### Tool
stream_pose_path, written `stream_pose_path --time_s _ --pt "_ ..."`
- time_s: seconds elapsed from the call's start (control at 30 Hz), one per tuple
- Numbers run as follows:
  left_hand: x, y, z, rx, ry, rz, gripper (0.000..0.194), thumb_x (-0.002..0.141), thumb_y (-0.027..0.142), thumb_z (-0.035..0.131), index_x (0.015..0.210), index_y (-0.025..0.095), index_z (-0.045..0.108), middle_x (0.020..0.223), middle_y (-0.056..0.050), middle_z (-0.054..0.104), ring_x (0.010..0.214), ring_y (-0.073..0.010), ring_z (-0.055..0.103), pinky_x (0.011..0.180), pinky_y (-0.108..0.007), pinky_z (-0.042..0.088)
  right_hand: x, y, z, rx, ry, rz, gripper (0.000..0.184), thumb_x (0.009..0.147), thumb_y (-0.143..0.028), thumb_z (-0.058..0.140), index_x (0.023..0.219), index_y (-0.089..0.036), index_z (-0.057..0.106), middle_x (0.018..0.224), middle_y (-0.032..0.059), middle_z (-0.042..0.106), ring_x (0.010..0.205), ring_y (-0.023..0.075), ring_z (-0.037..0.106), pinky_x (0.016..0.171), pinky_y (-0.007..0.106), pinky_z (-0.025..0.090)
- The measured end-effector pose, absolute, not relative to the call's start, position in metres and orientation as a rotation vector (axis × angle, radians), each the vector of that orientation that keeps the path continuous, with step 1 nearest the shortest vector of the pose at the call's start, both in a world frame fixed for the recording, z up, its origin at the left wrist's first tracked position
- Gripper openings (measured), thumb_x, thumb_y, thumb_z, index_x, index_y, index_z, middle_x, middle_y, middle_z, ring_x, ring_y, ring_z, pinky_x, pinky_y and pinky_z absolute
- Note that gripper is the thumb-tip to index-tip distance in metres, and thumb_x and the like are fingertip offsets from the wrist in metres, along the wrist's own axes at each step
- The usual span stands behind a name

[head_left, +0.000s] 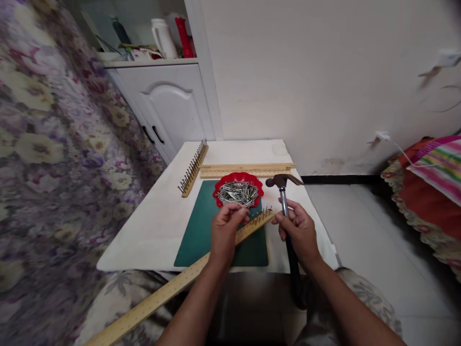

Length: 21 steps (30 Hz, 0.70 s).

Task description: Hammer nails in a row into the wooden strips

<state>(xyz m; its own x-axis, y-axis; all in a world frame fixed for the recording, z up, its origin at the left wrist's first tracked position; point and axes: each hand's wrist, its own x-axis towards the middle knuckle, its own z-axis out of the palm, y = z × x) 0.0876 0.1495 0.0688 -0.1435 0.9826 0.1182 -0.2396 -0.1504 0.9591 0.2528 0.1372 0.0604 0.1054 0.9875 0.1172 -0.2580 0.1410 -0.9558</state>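
Observation:
My left hand (224,230) is closed in a pinch, with what looks like a thin nail at its fingertips, partly hidden. It is over a long wooden strip (194,271) with rows of small marks, which slants from the lower left across the green mat (194,230). Several nails (262,216) stand in the strip's far end. My right hand (300,230) is closed around the hammer (284,197), its head up and black handle hanging down past the table edge. Just beyond my left hand, a red scalloped bowl (217,192) holds many loose nails (237,193).
On the white table (144,240), a nail-studded wooden strip (196,170) lies at the far left. More wooden strips (248,170) lie crosswise behind the bowl. A floral curtain (54,144) hangs at left; a white cabinet (169,101) and a wall stand behind.

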Motion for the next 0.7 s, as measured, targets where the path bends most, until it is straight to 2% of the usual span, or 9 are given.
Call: stream_pose_path --time_s 0.17,0.33,0.47,0.7 --pt "0.069 0.154 0.041 1.143 1.334 1.377 0.015 0.069 0.029 0.068 0.075 0.015 0.063 0.063 0.002 0.062 0.058 -0.0093 0.054 0.058 -0.019 0.042 0.262 0.138 0.062 -1.011 -1.019 1.099 0.037 0.076 -0.028 0.064 0.11 -0.019 0.054 0.065 -0.0034 0.064 0.036 0.0067 0.042 0.036 0.019 0.033" --pt "0.079 0.155 0.017 1.232 1.389 1.247 0.017 0.07 0.033 0.066 0.076 0.017 0.065 0.059 0.004 0.058 0.054 -0.0087 0.05 0.052 -0.017 0.036 0.263 0.137 0.063 -1.016 -1.022 1.111 0.035 0.076 -0.027 0.065 0.108 -0.019 0.055 0.063 -0.0039 0.063 0.036 0.0066 0.042 0.036 0.019 0.033" --pt "0.08 0.159 0.011 1.337 1.444 1.218 0.017 0.074 0.033 0.062 0.076 0.017 0.064 0.054 0.005 0.053 0.05 -0.0074 0.044 0.048 -0.016 0.032 0.263 0.137 0.062 -0.994 -1.018 1.126 0.034 0.076 -0.026 0.065 0.107 -0.018 0.054 0.062 -0.0043 0.063 0.036 0.0063 0.043 0.036 0.019 0.033" --pt "0.078 0.16 0.01 1.502 1.508 1.16 0.015 0.076 0.031 0.059 0.076 0.016 0.064 0.053 0.005 0.053 0.049 -0.0078 0.043 0.048 -0.017 0.033 0.263 0.138 0.061 -0.97 -1.019 1.154 0.034 0.076 -0.026 0.066 0.107 -0.018 0.054 0.061 -0.0047 0.063 0.035 0.0059 0.042 0.035 0.018 0.032"
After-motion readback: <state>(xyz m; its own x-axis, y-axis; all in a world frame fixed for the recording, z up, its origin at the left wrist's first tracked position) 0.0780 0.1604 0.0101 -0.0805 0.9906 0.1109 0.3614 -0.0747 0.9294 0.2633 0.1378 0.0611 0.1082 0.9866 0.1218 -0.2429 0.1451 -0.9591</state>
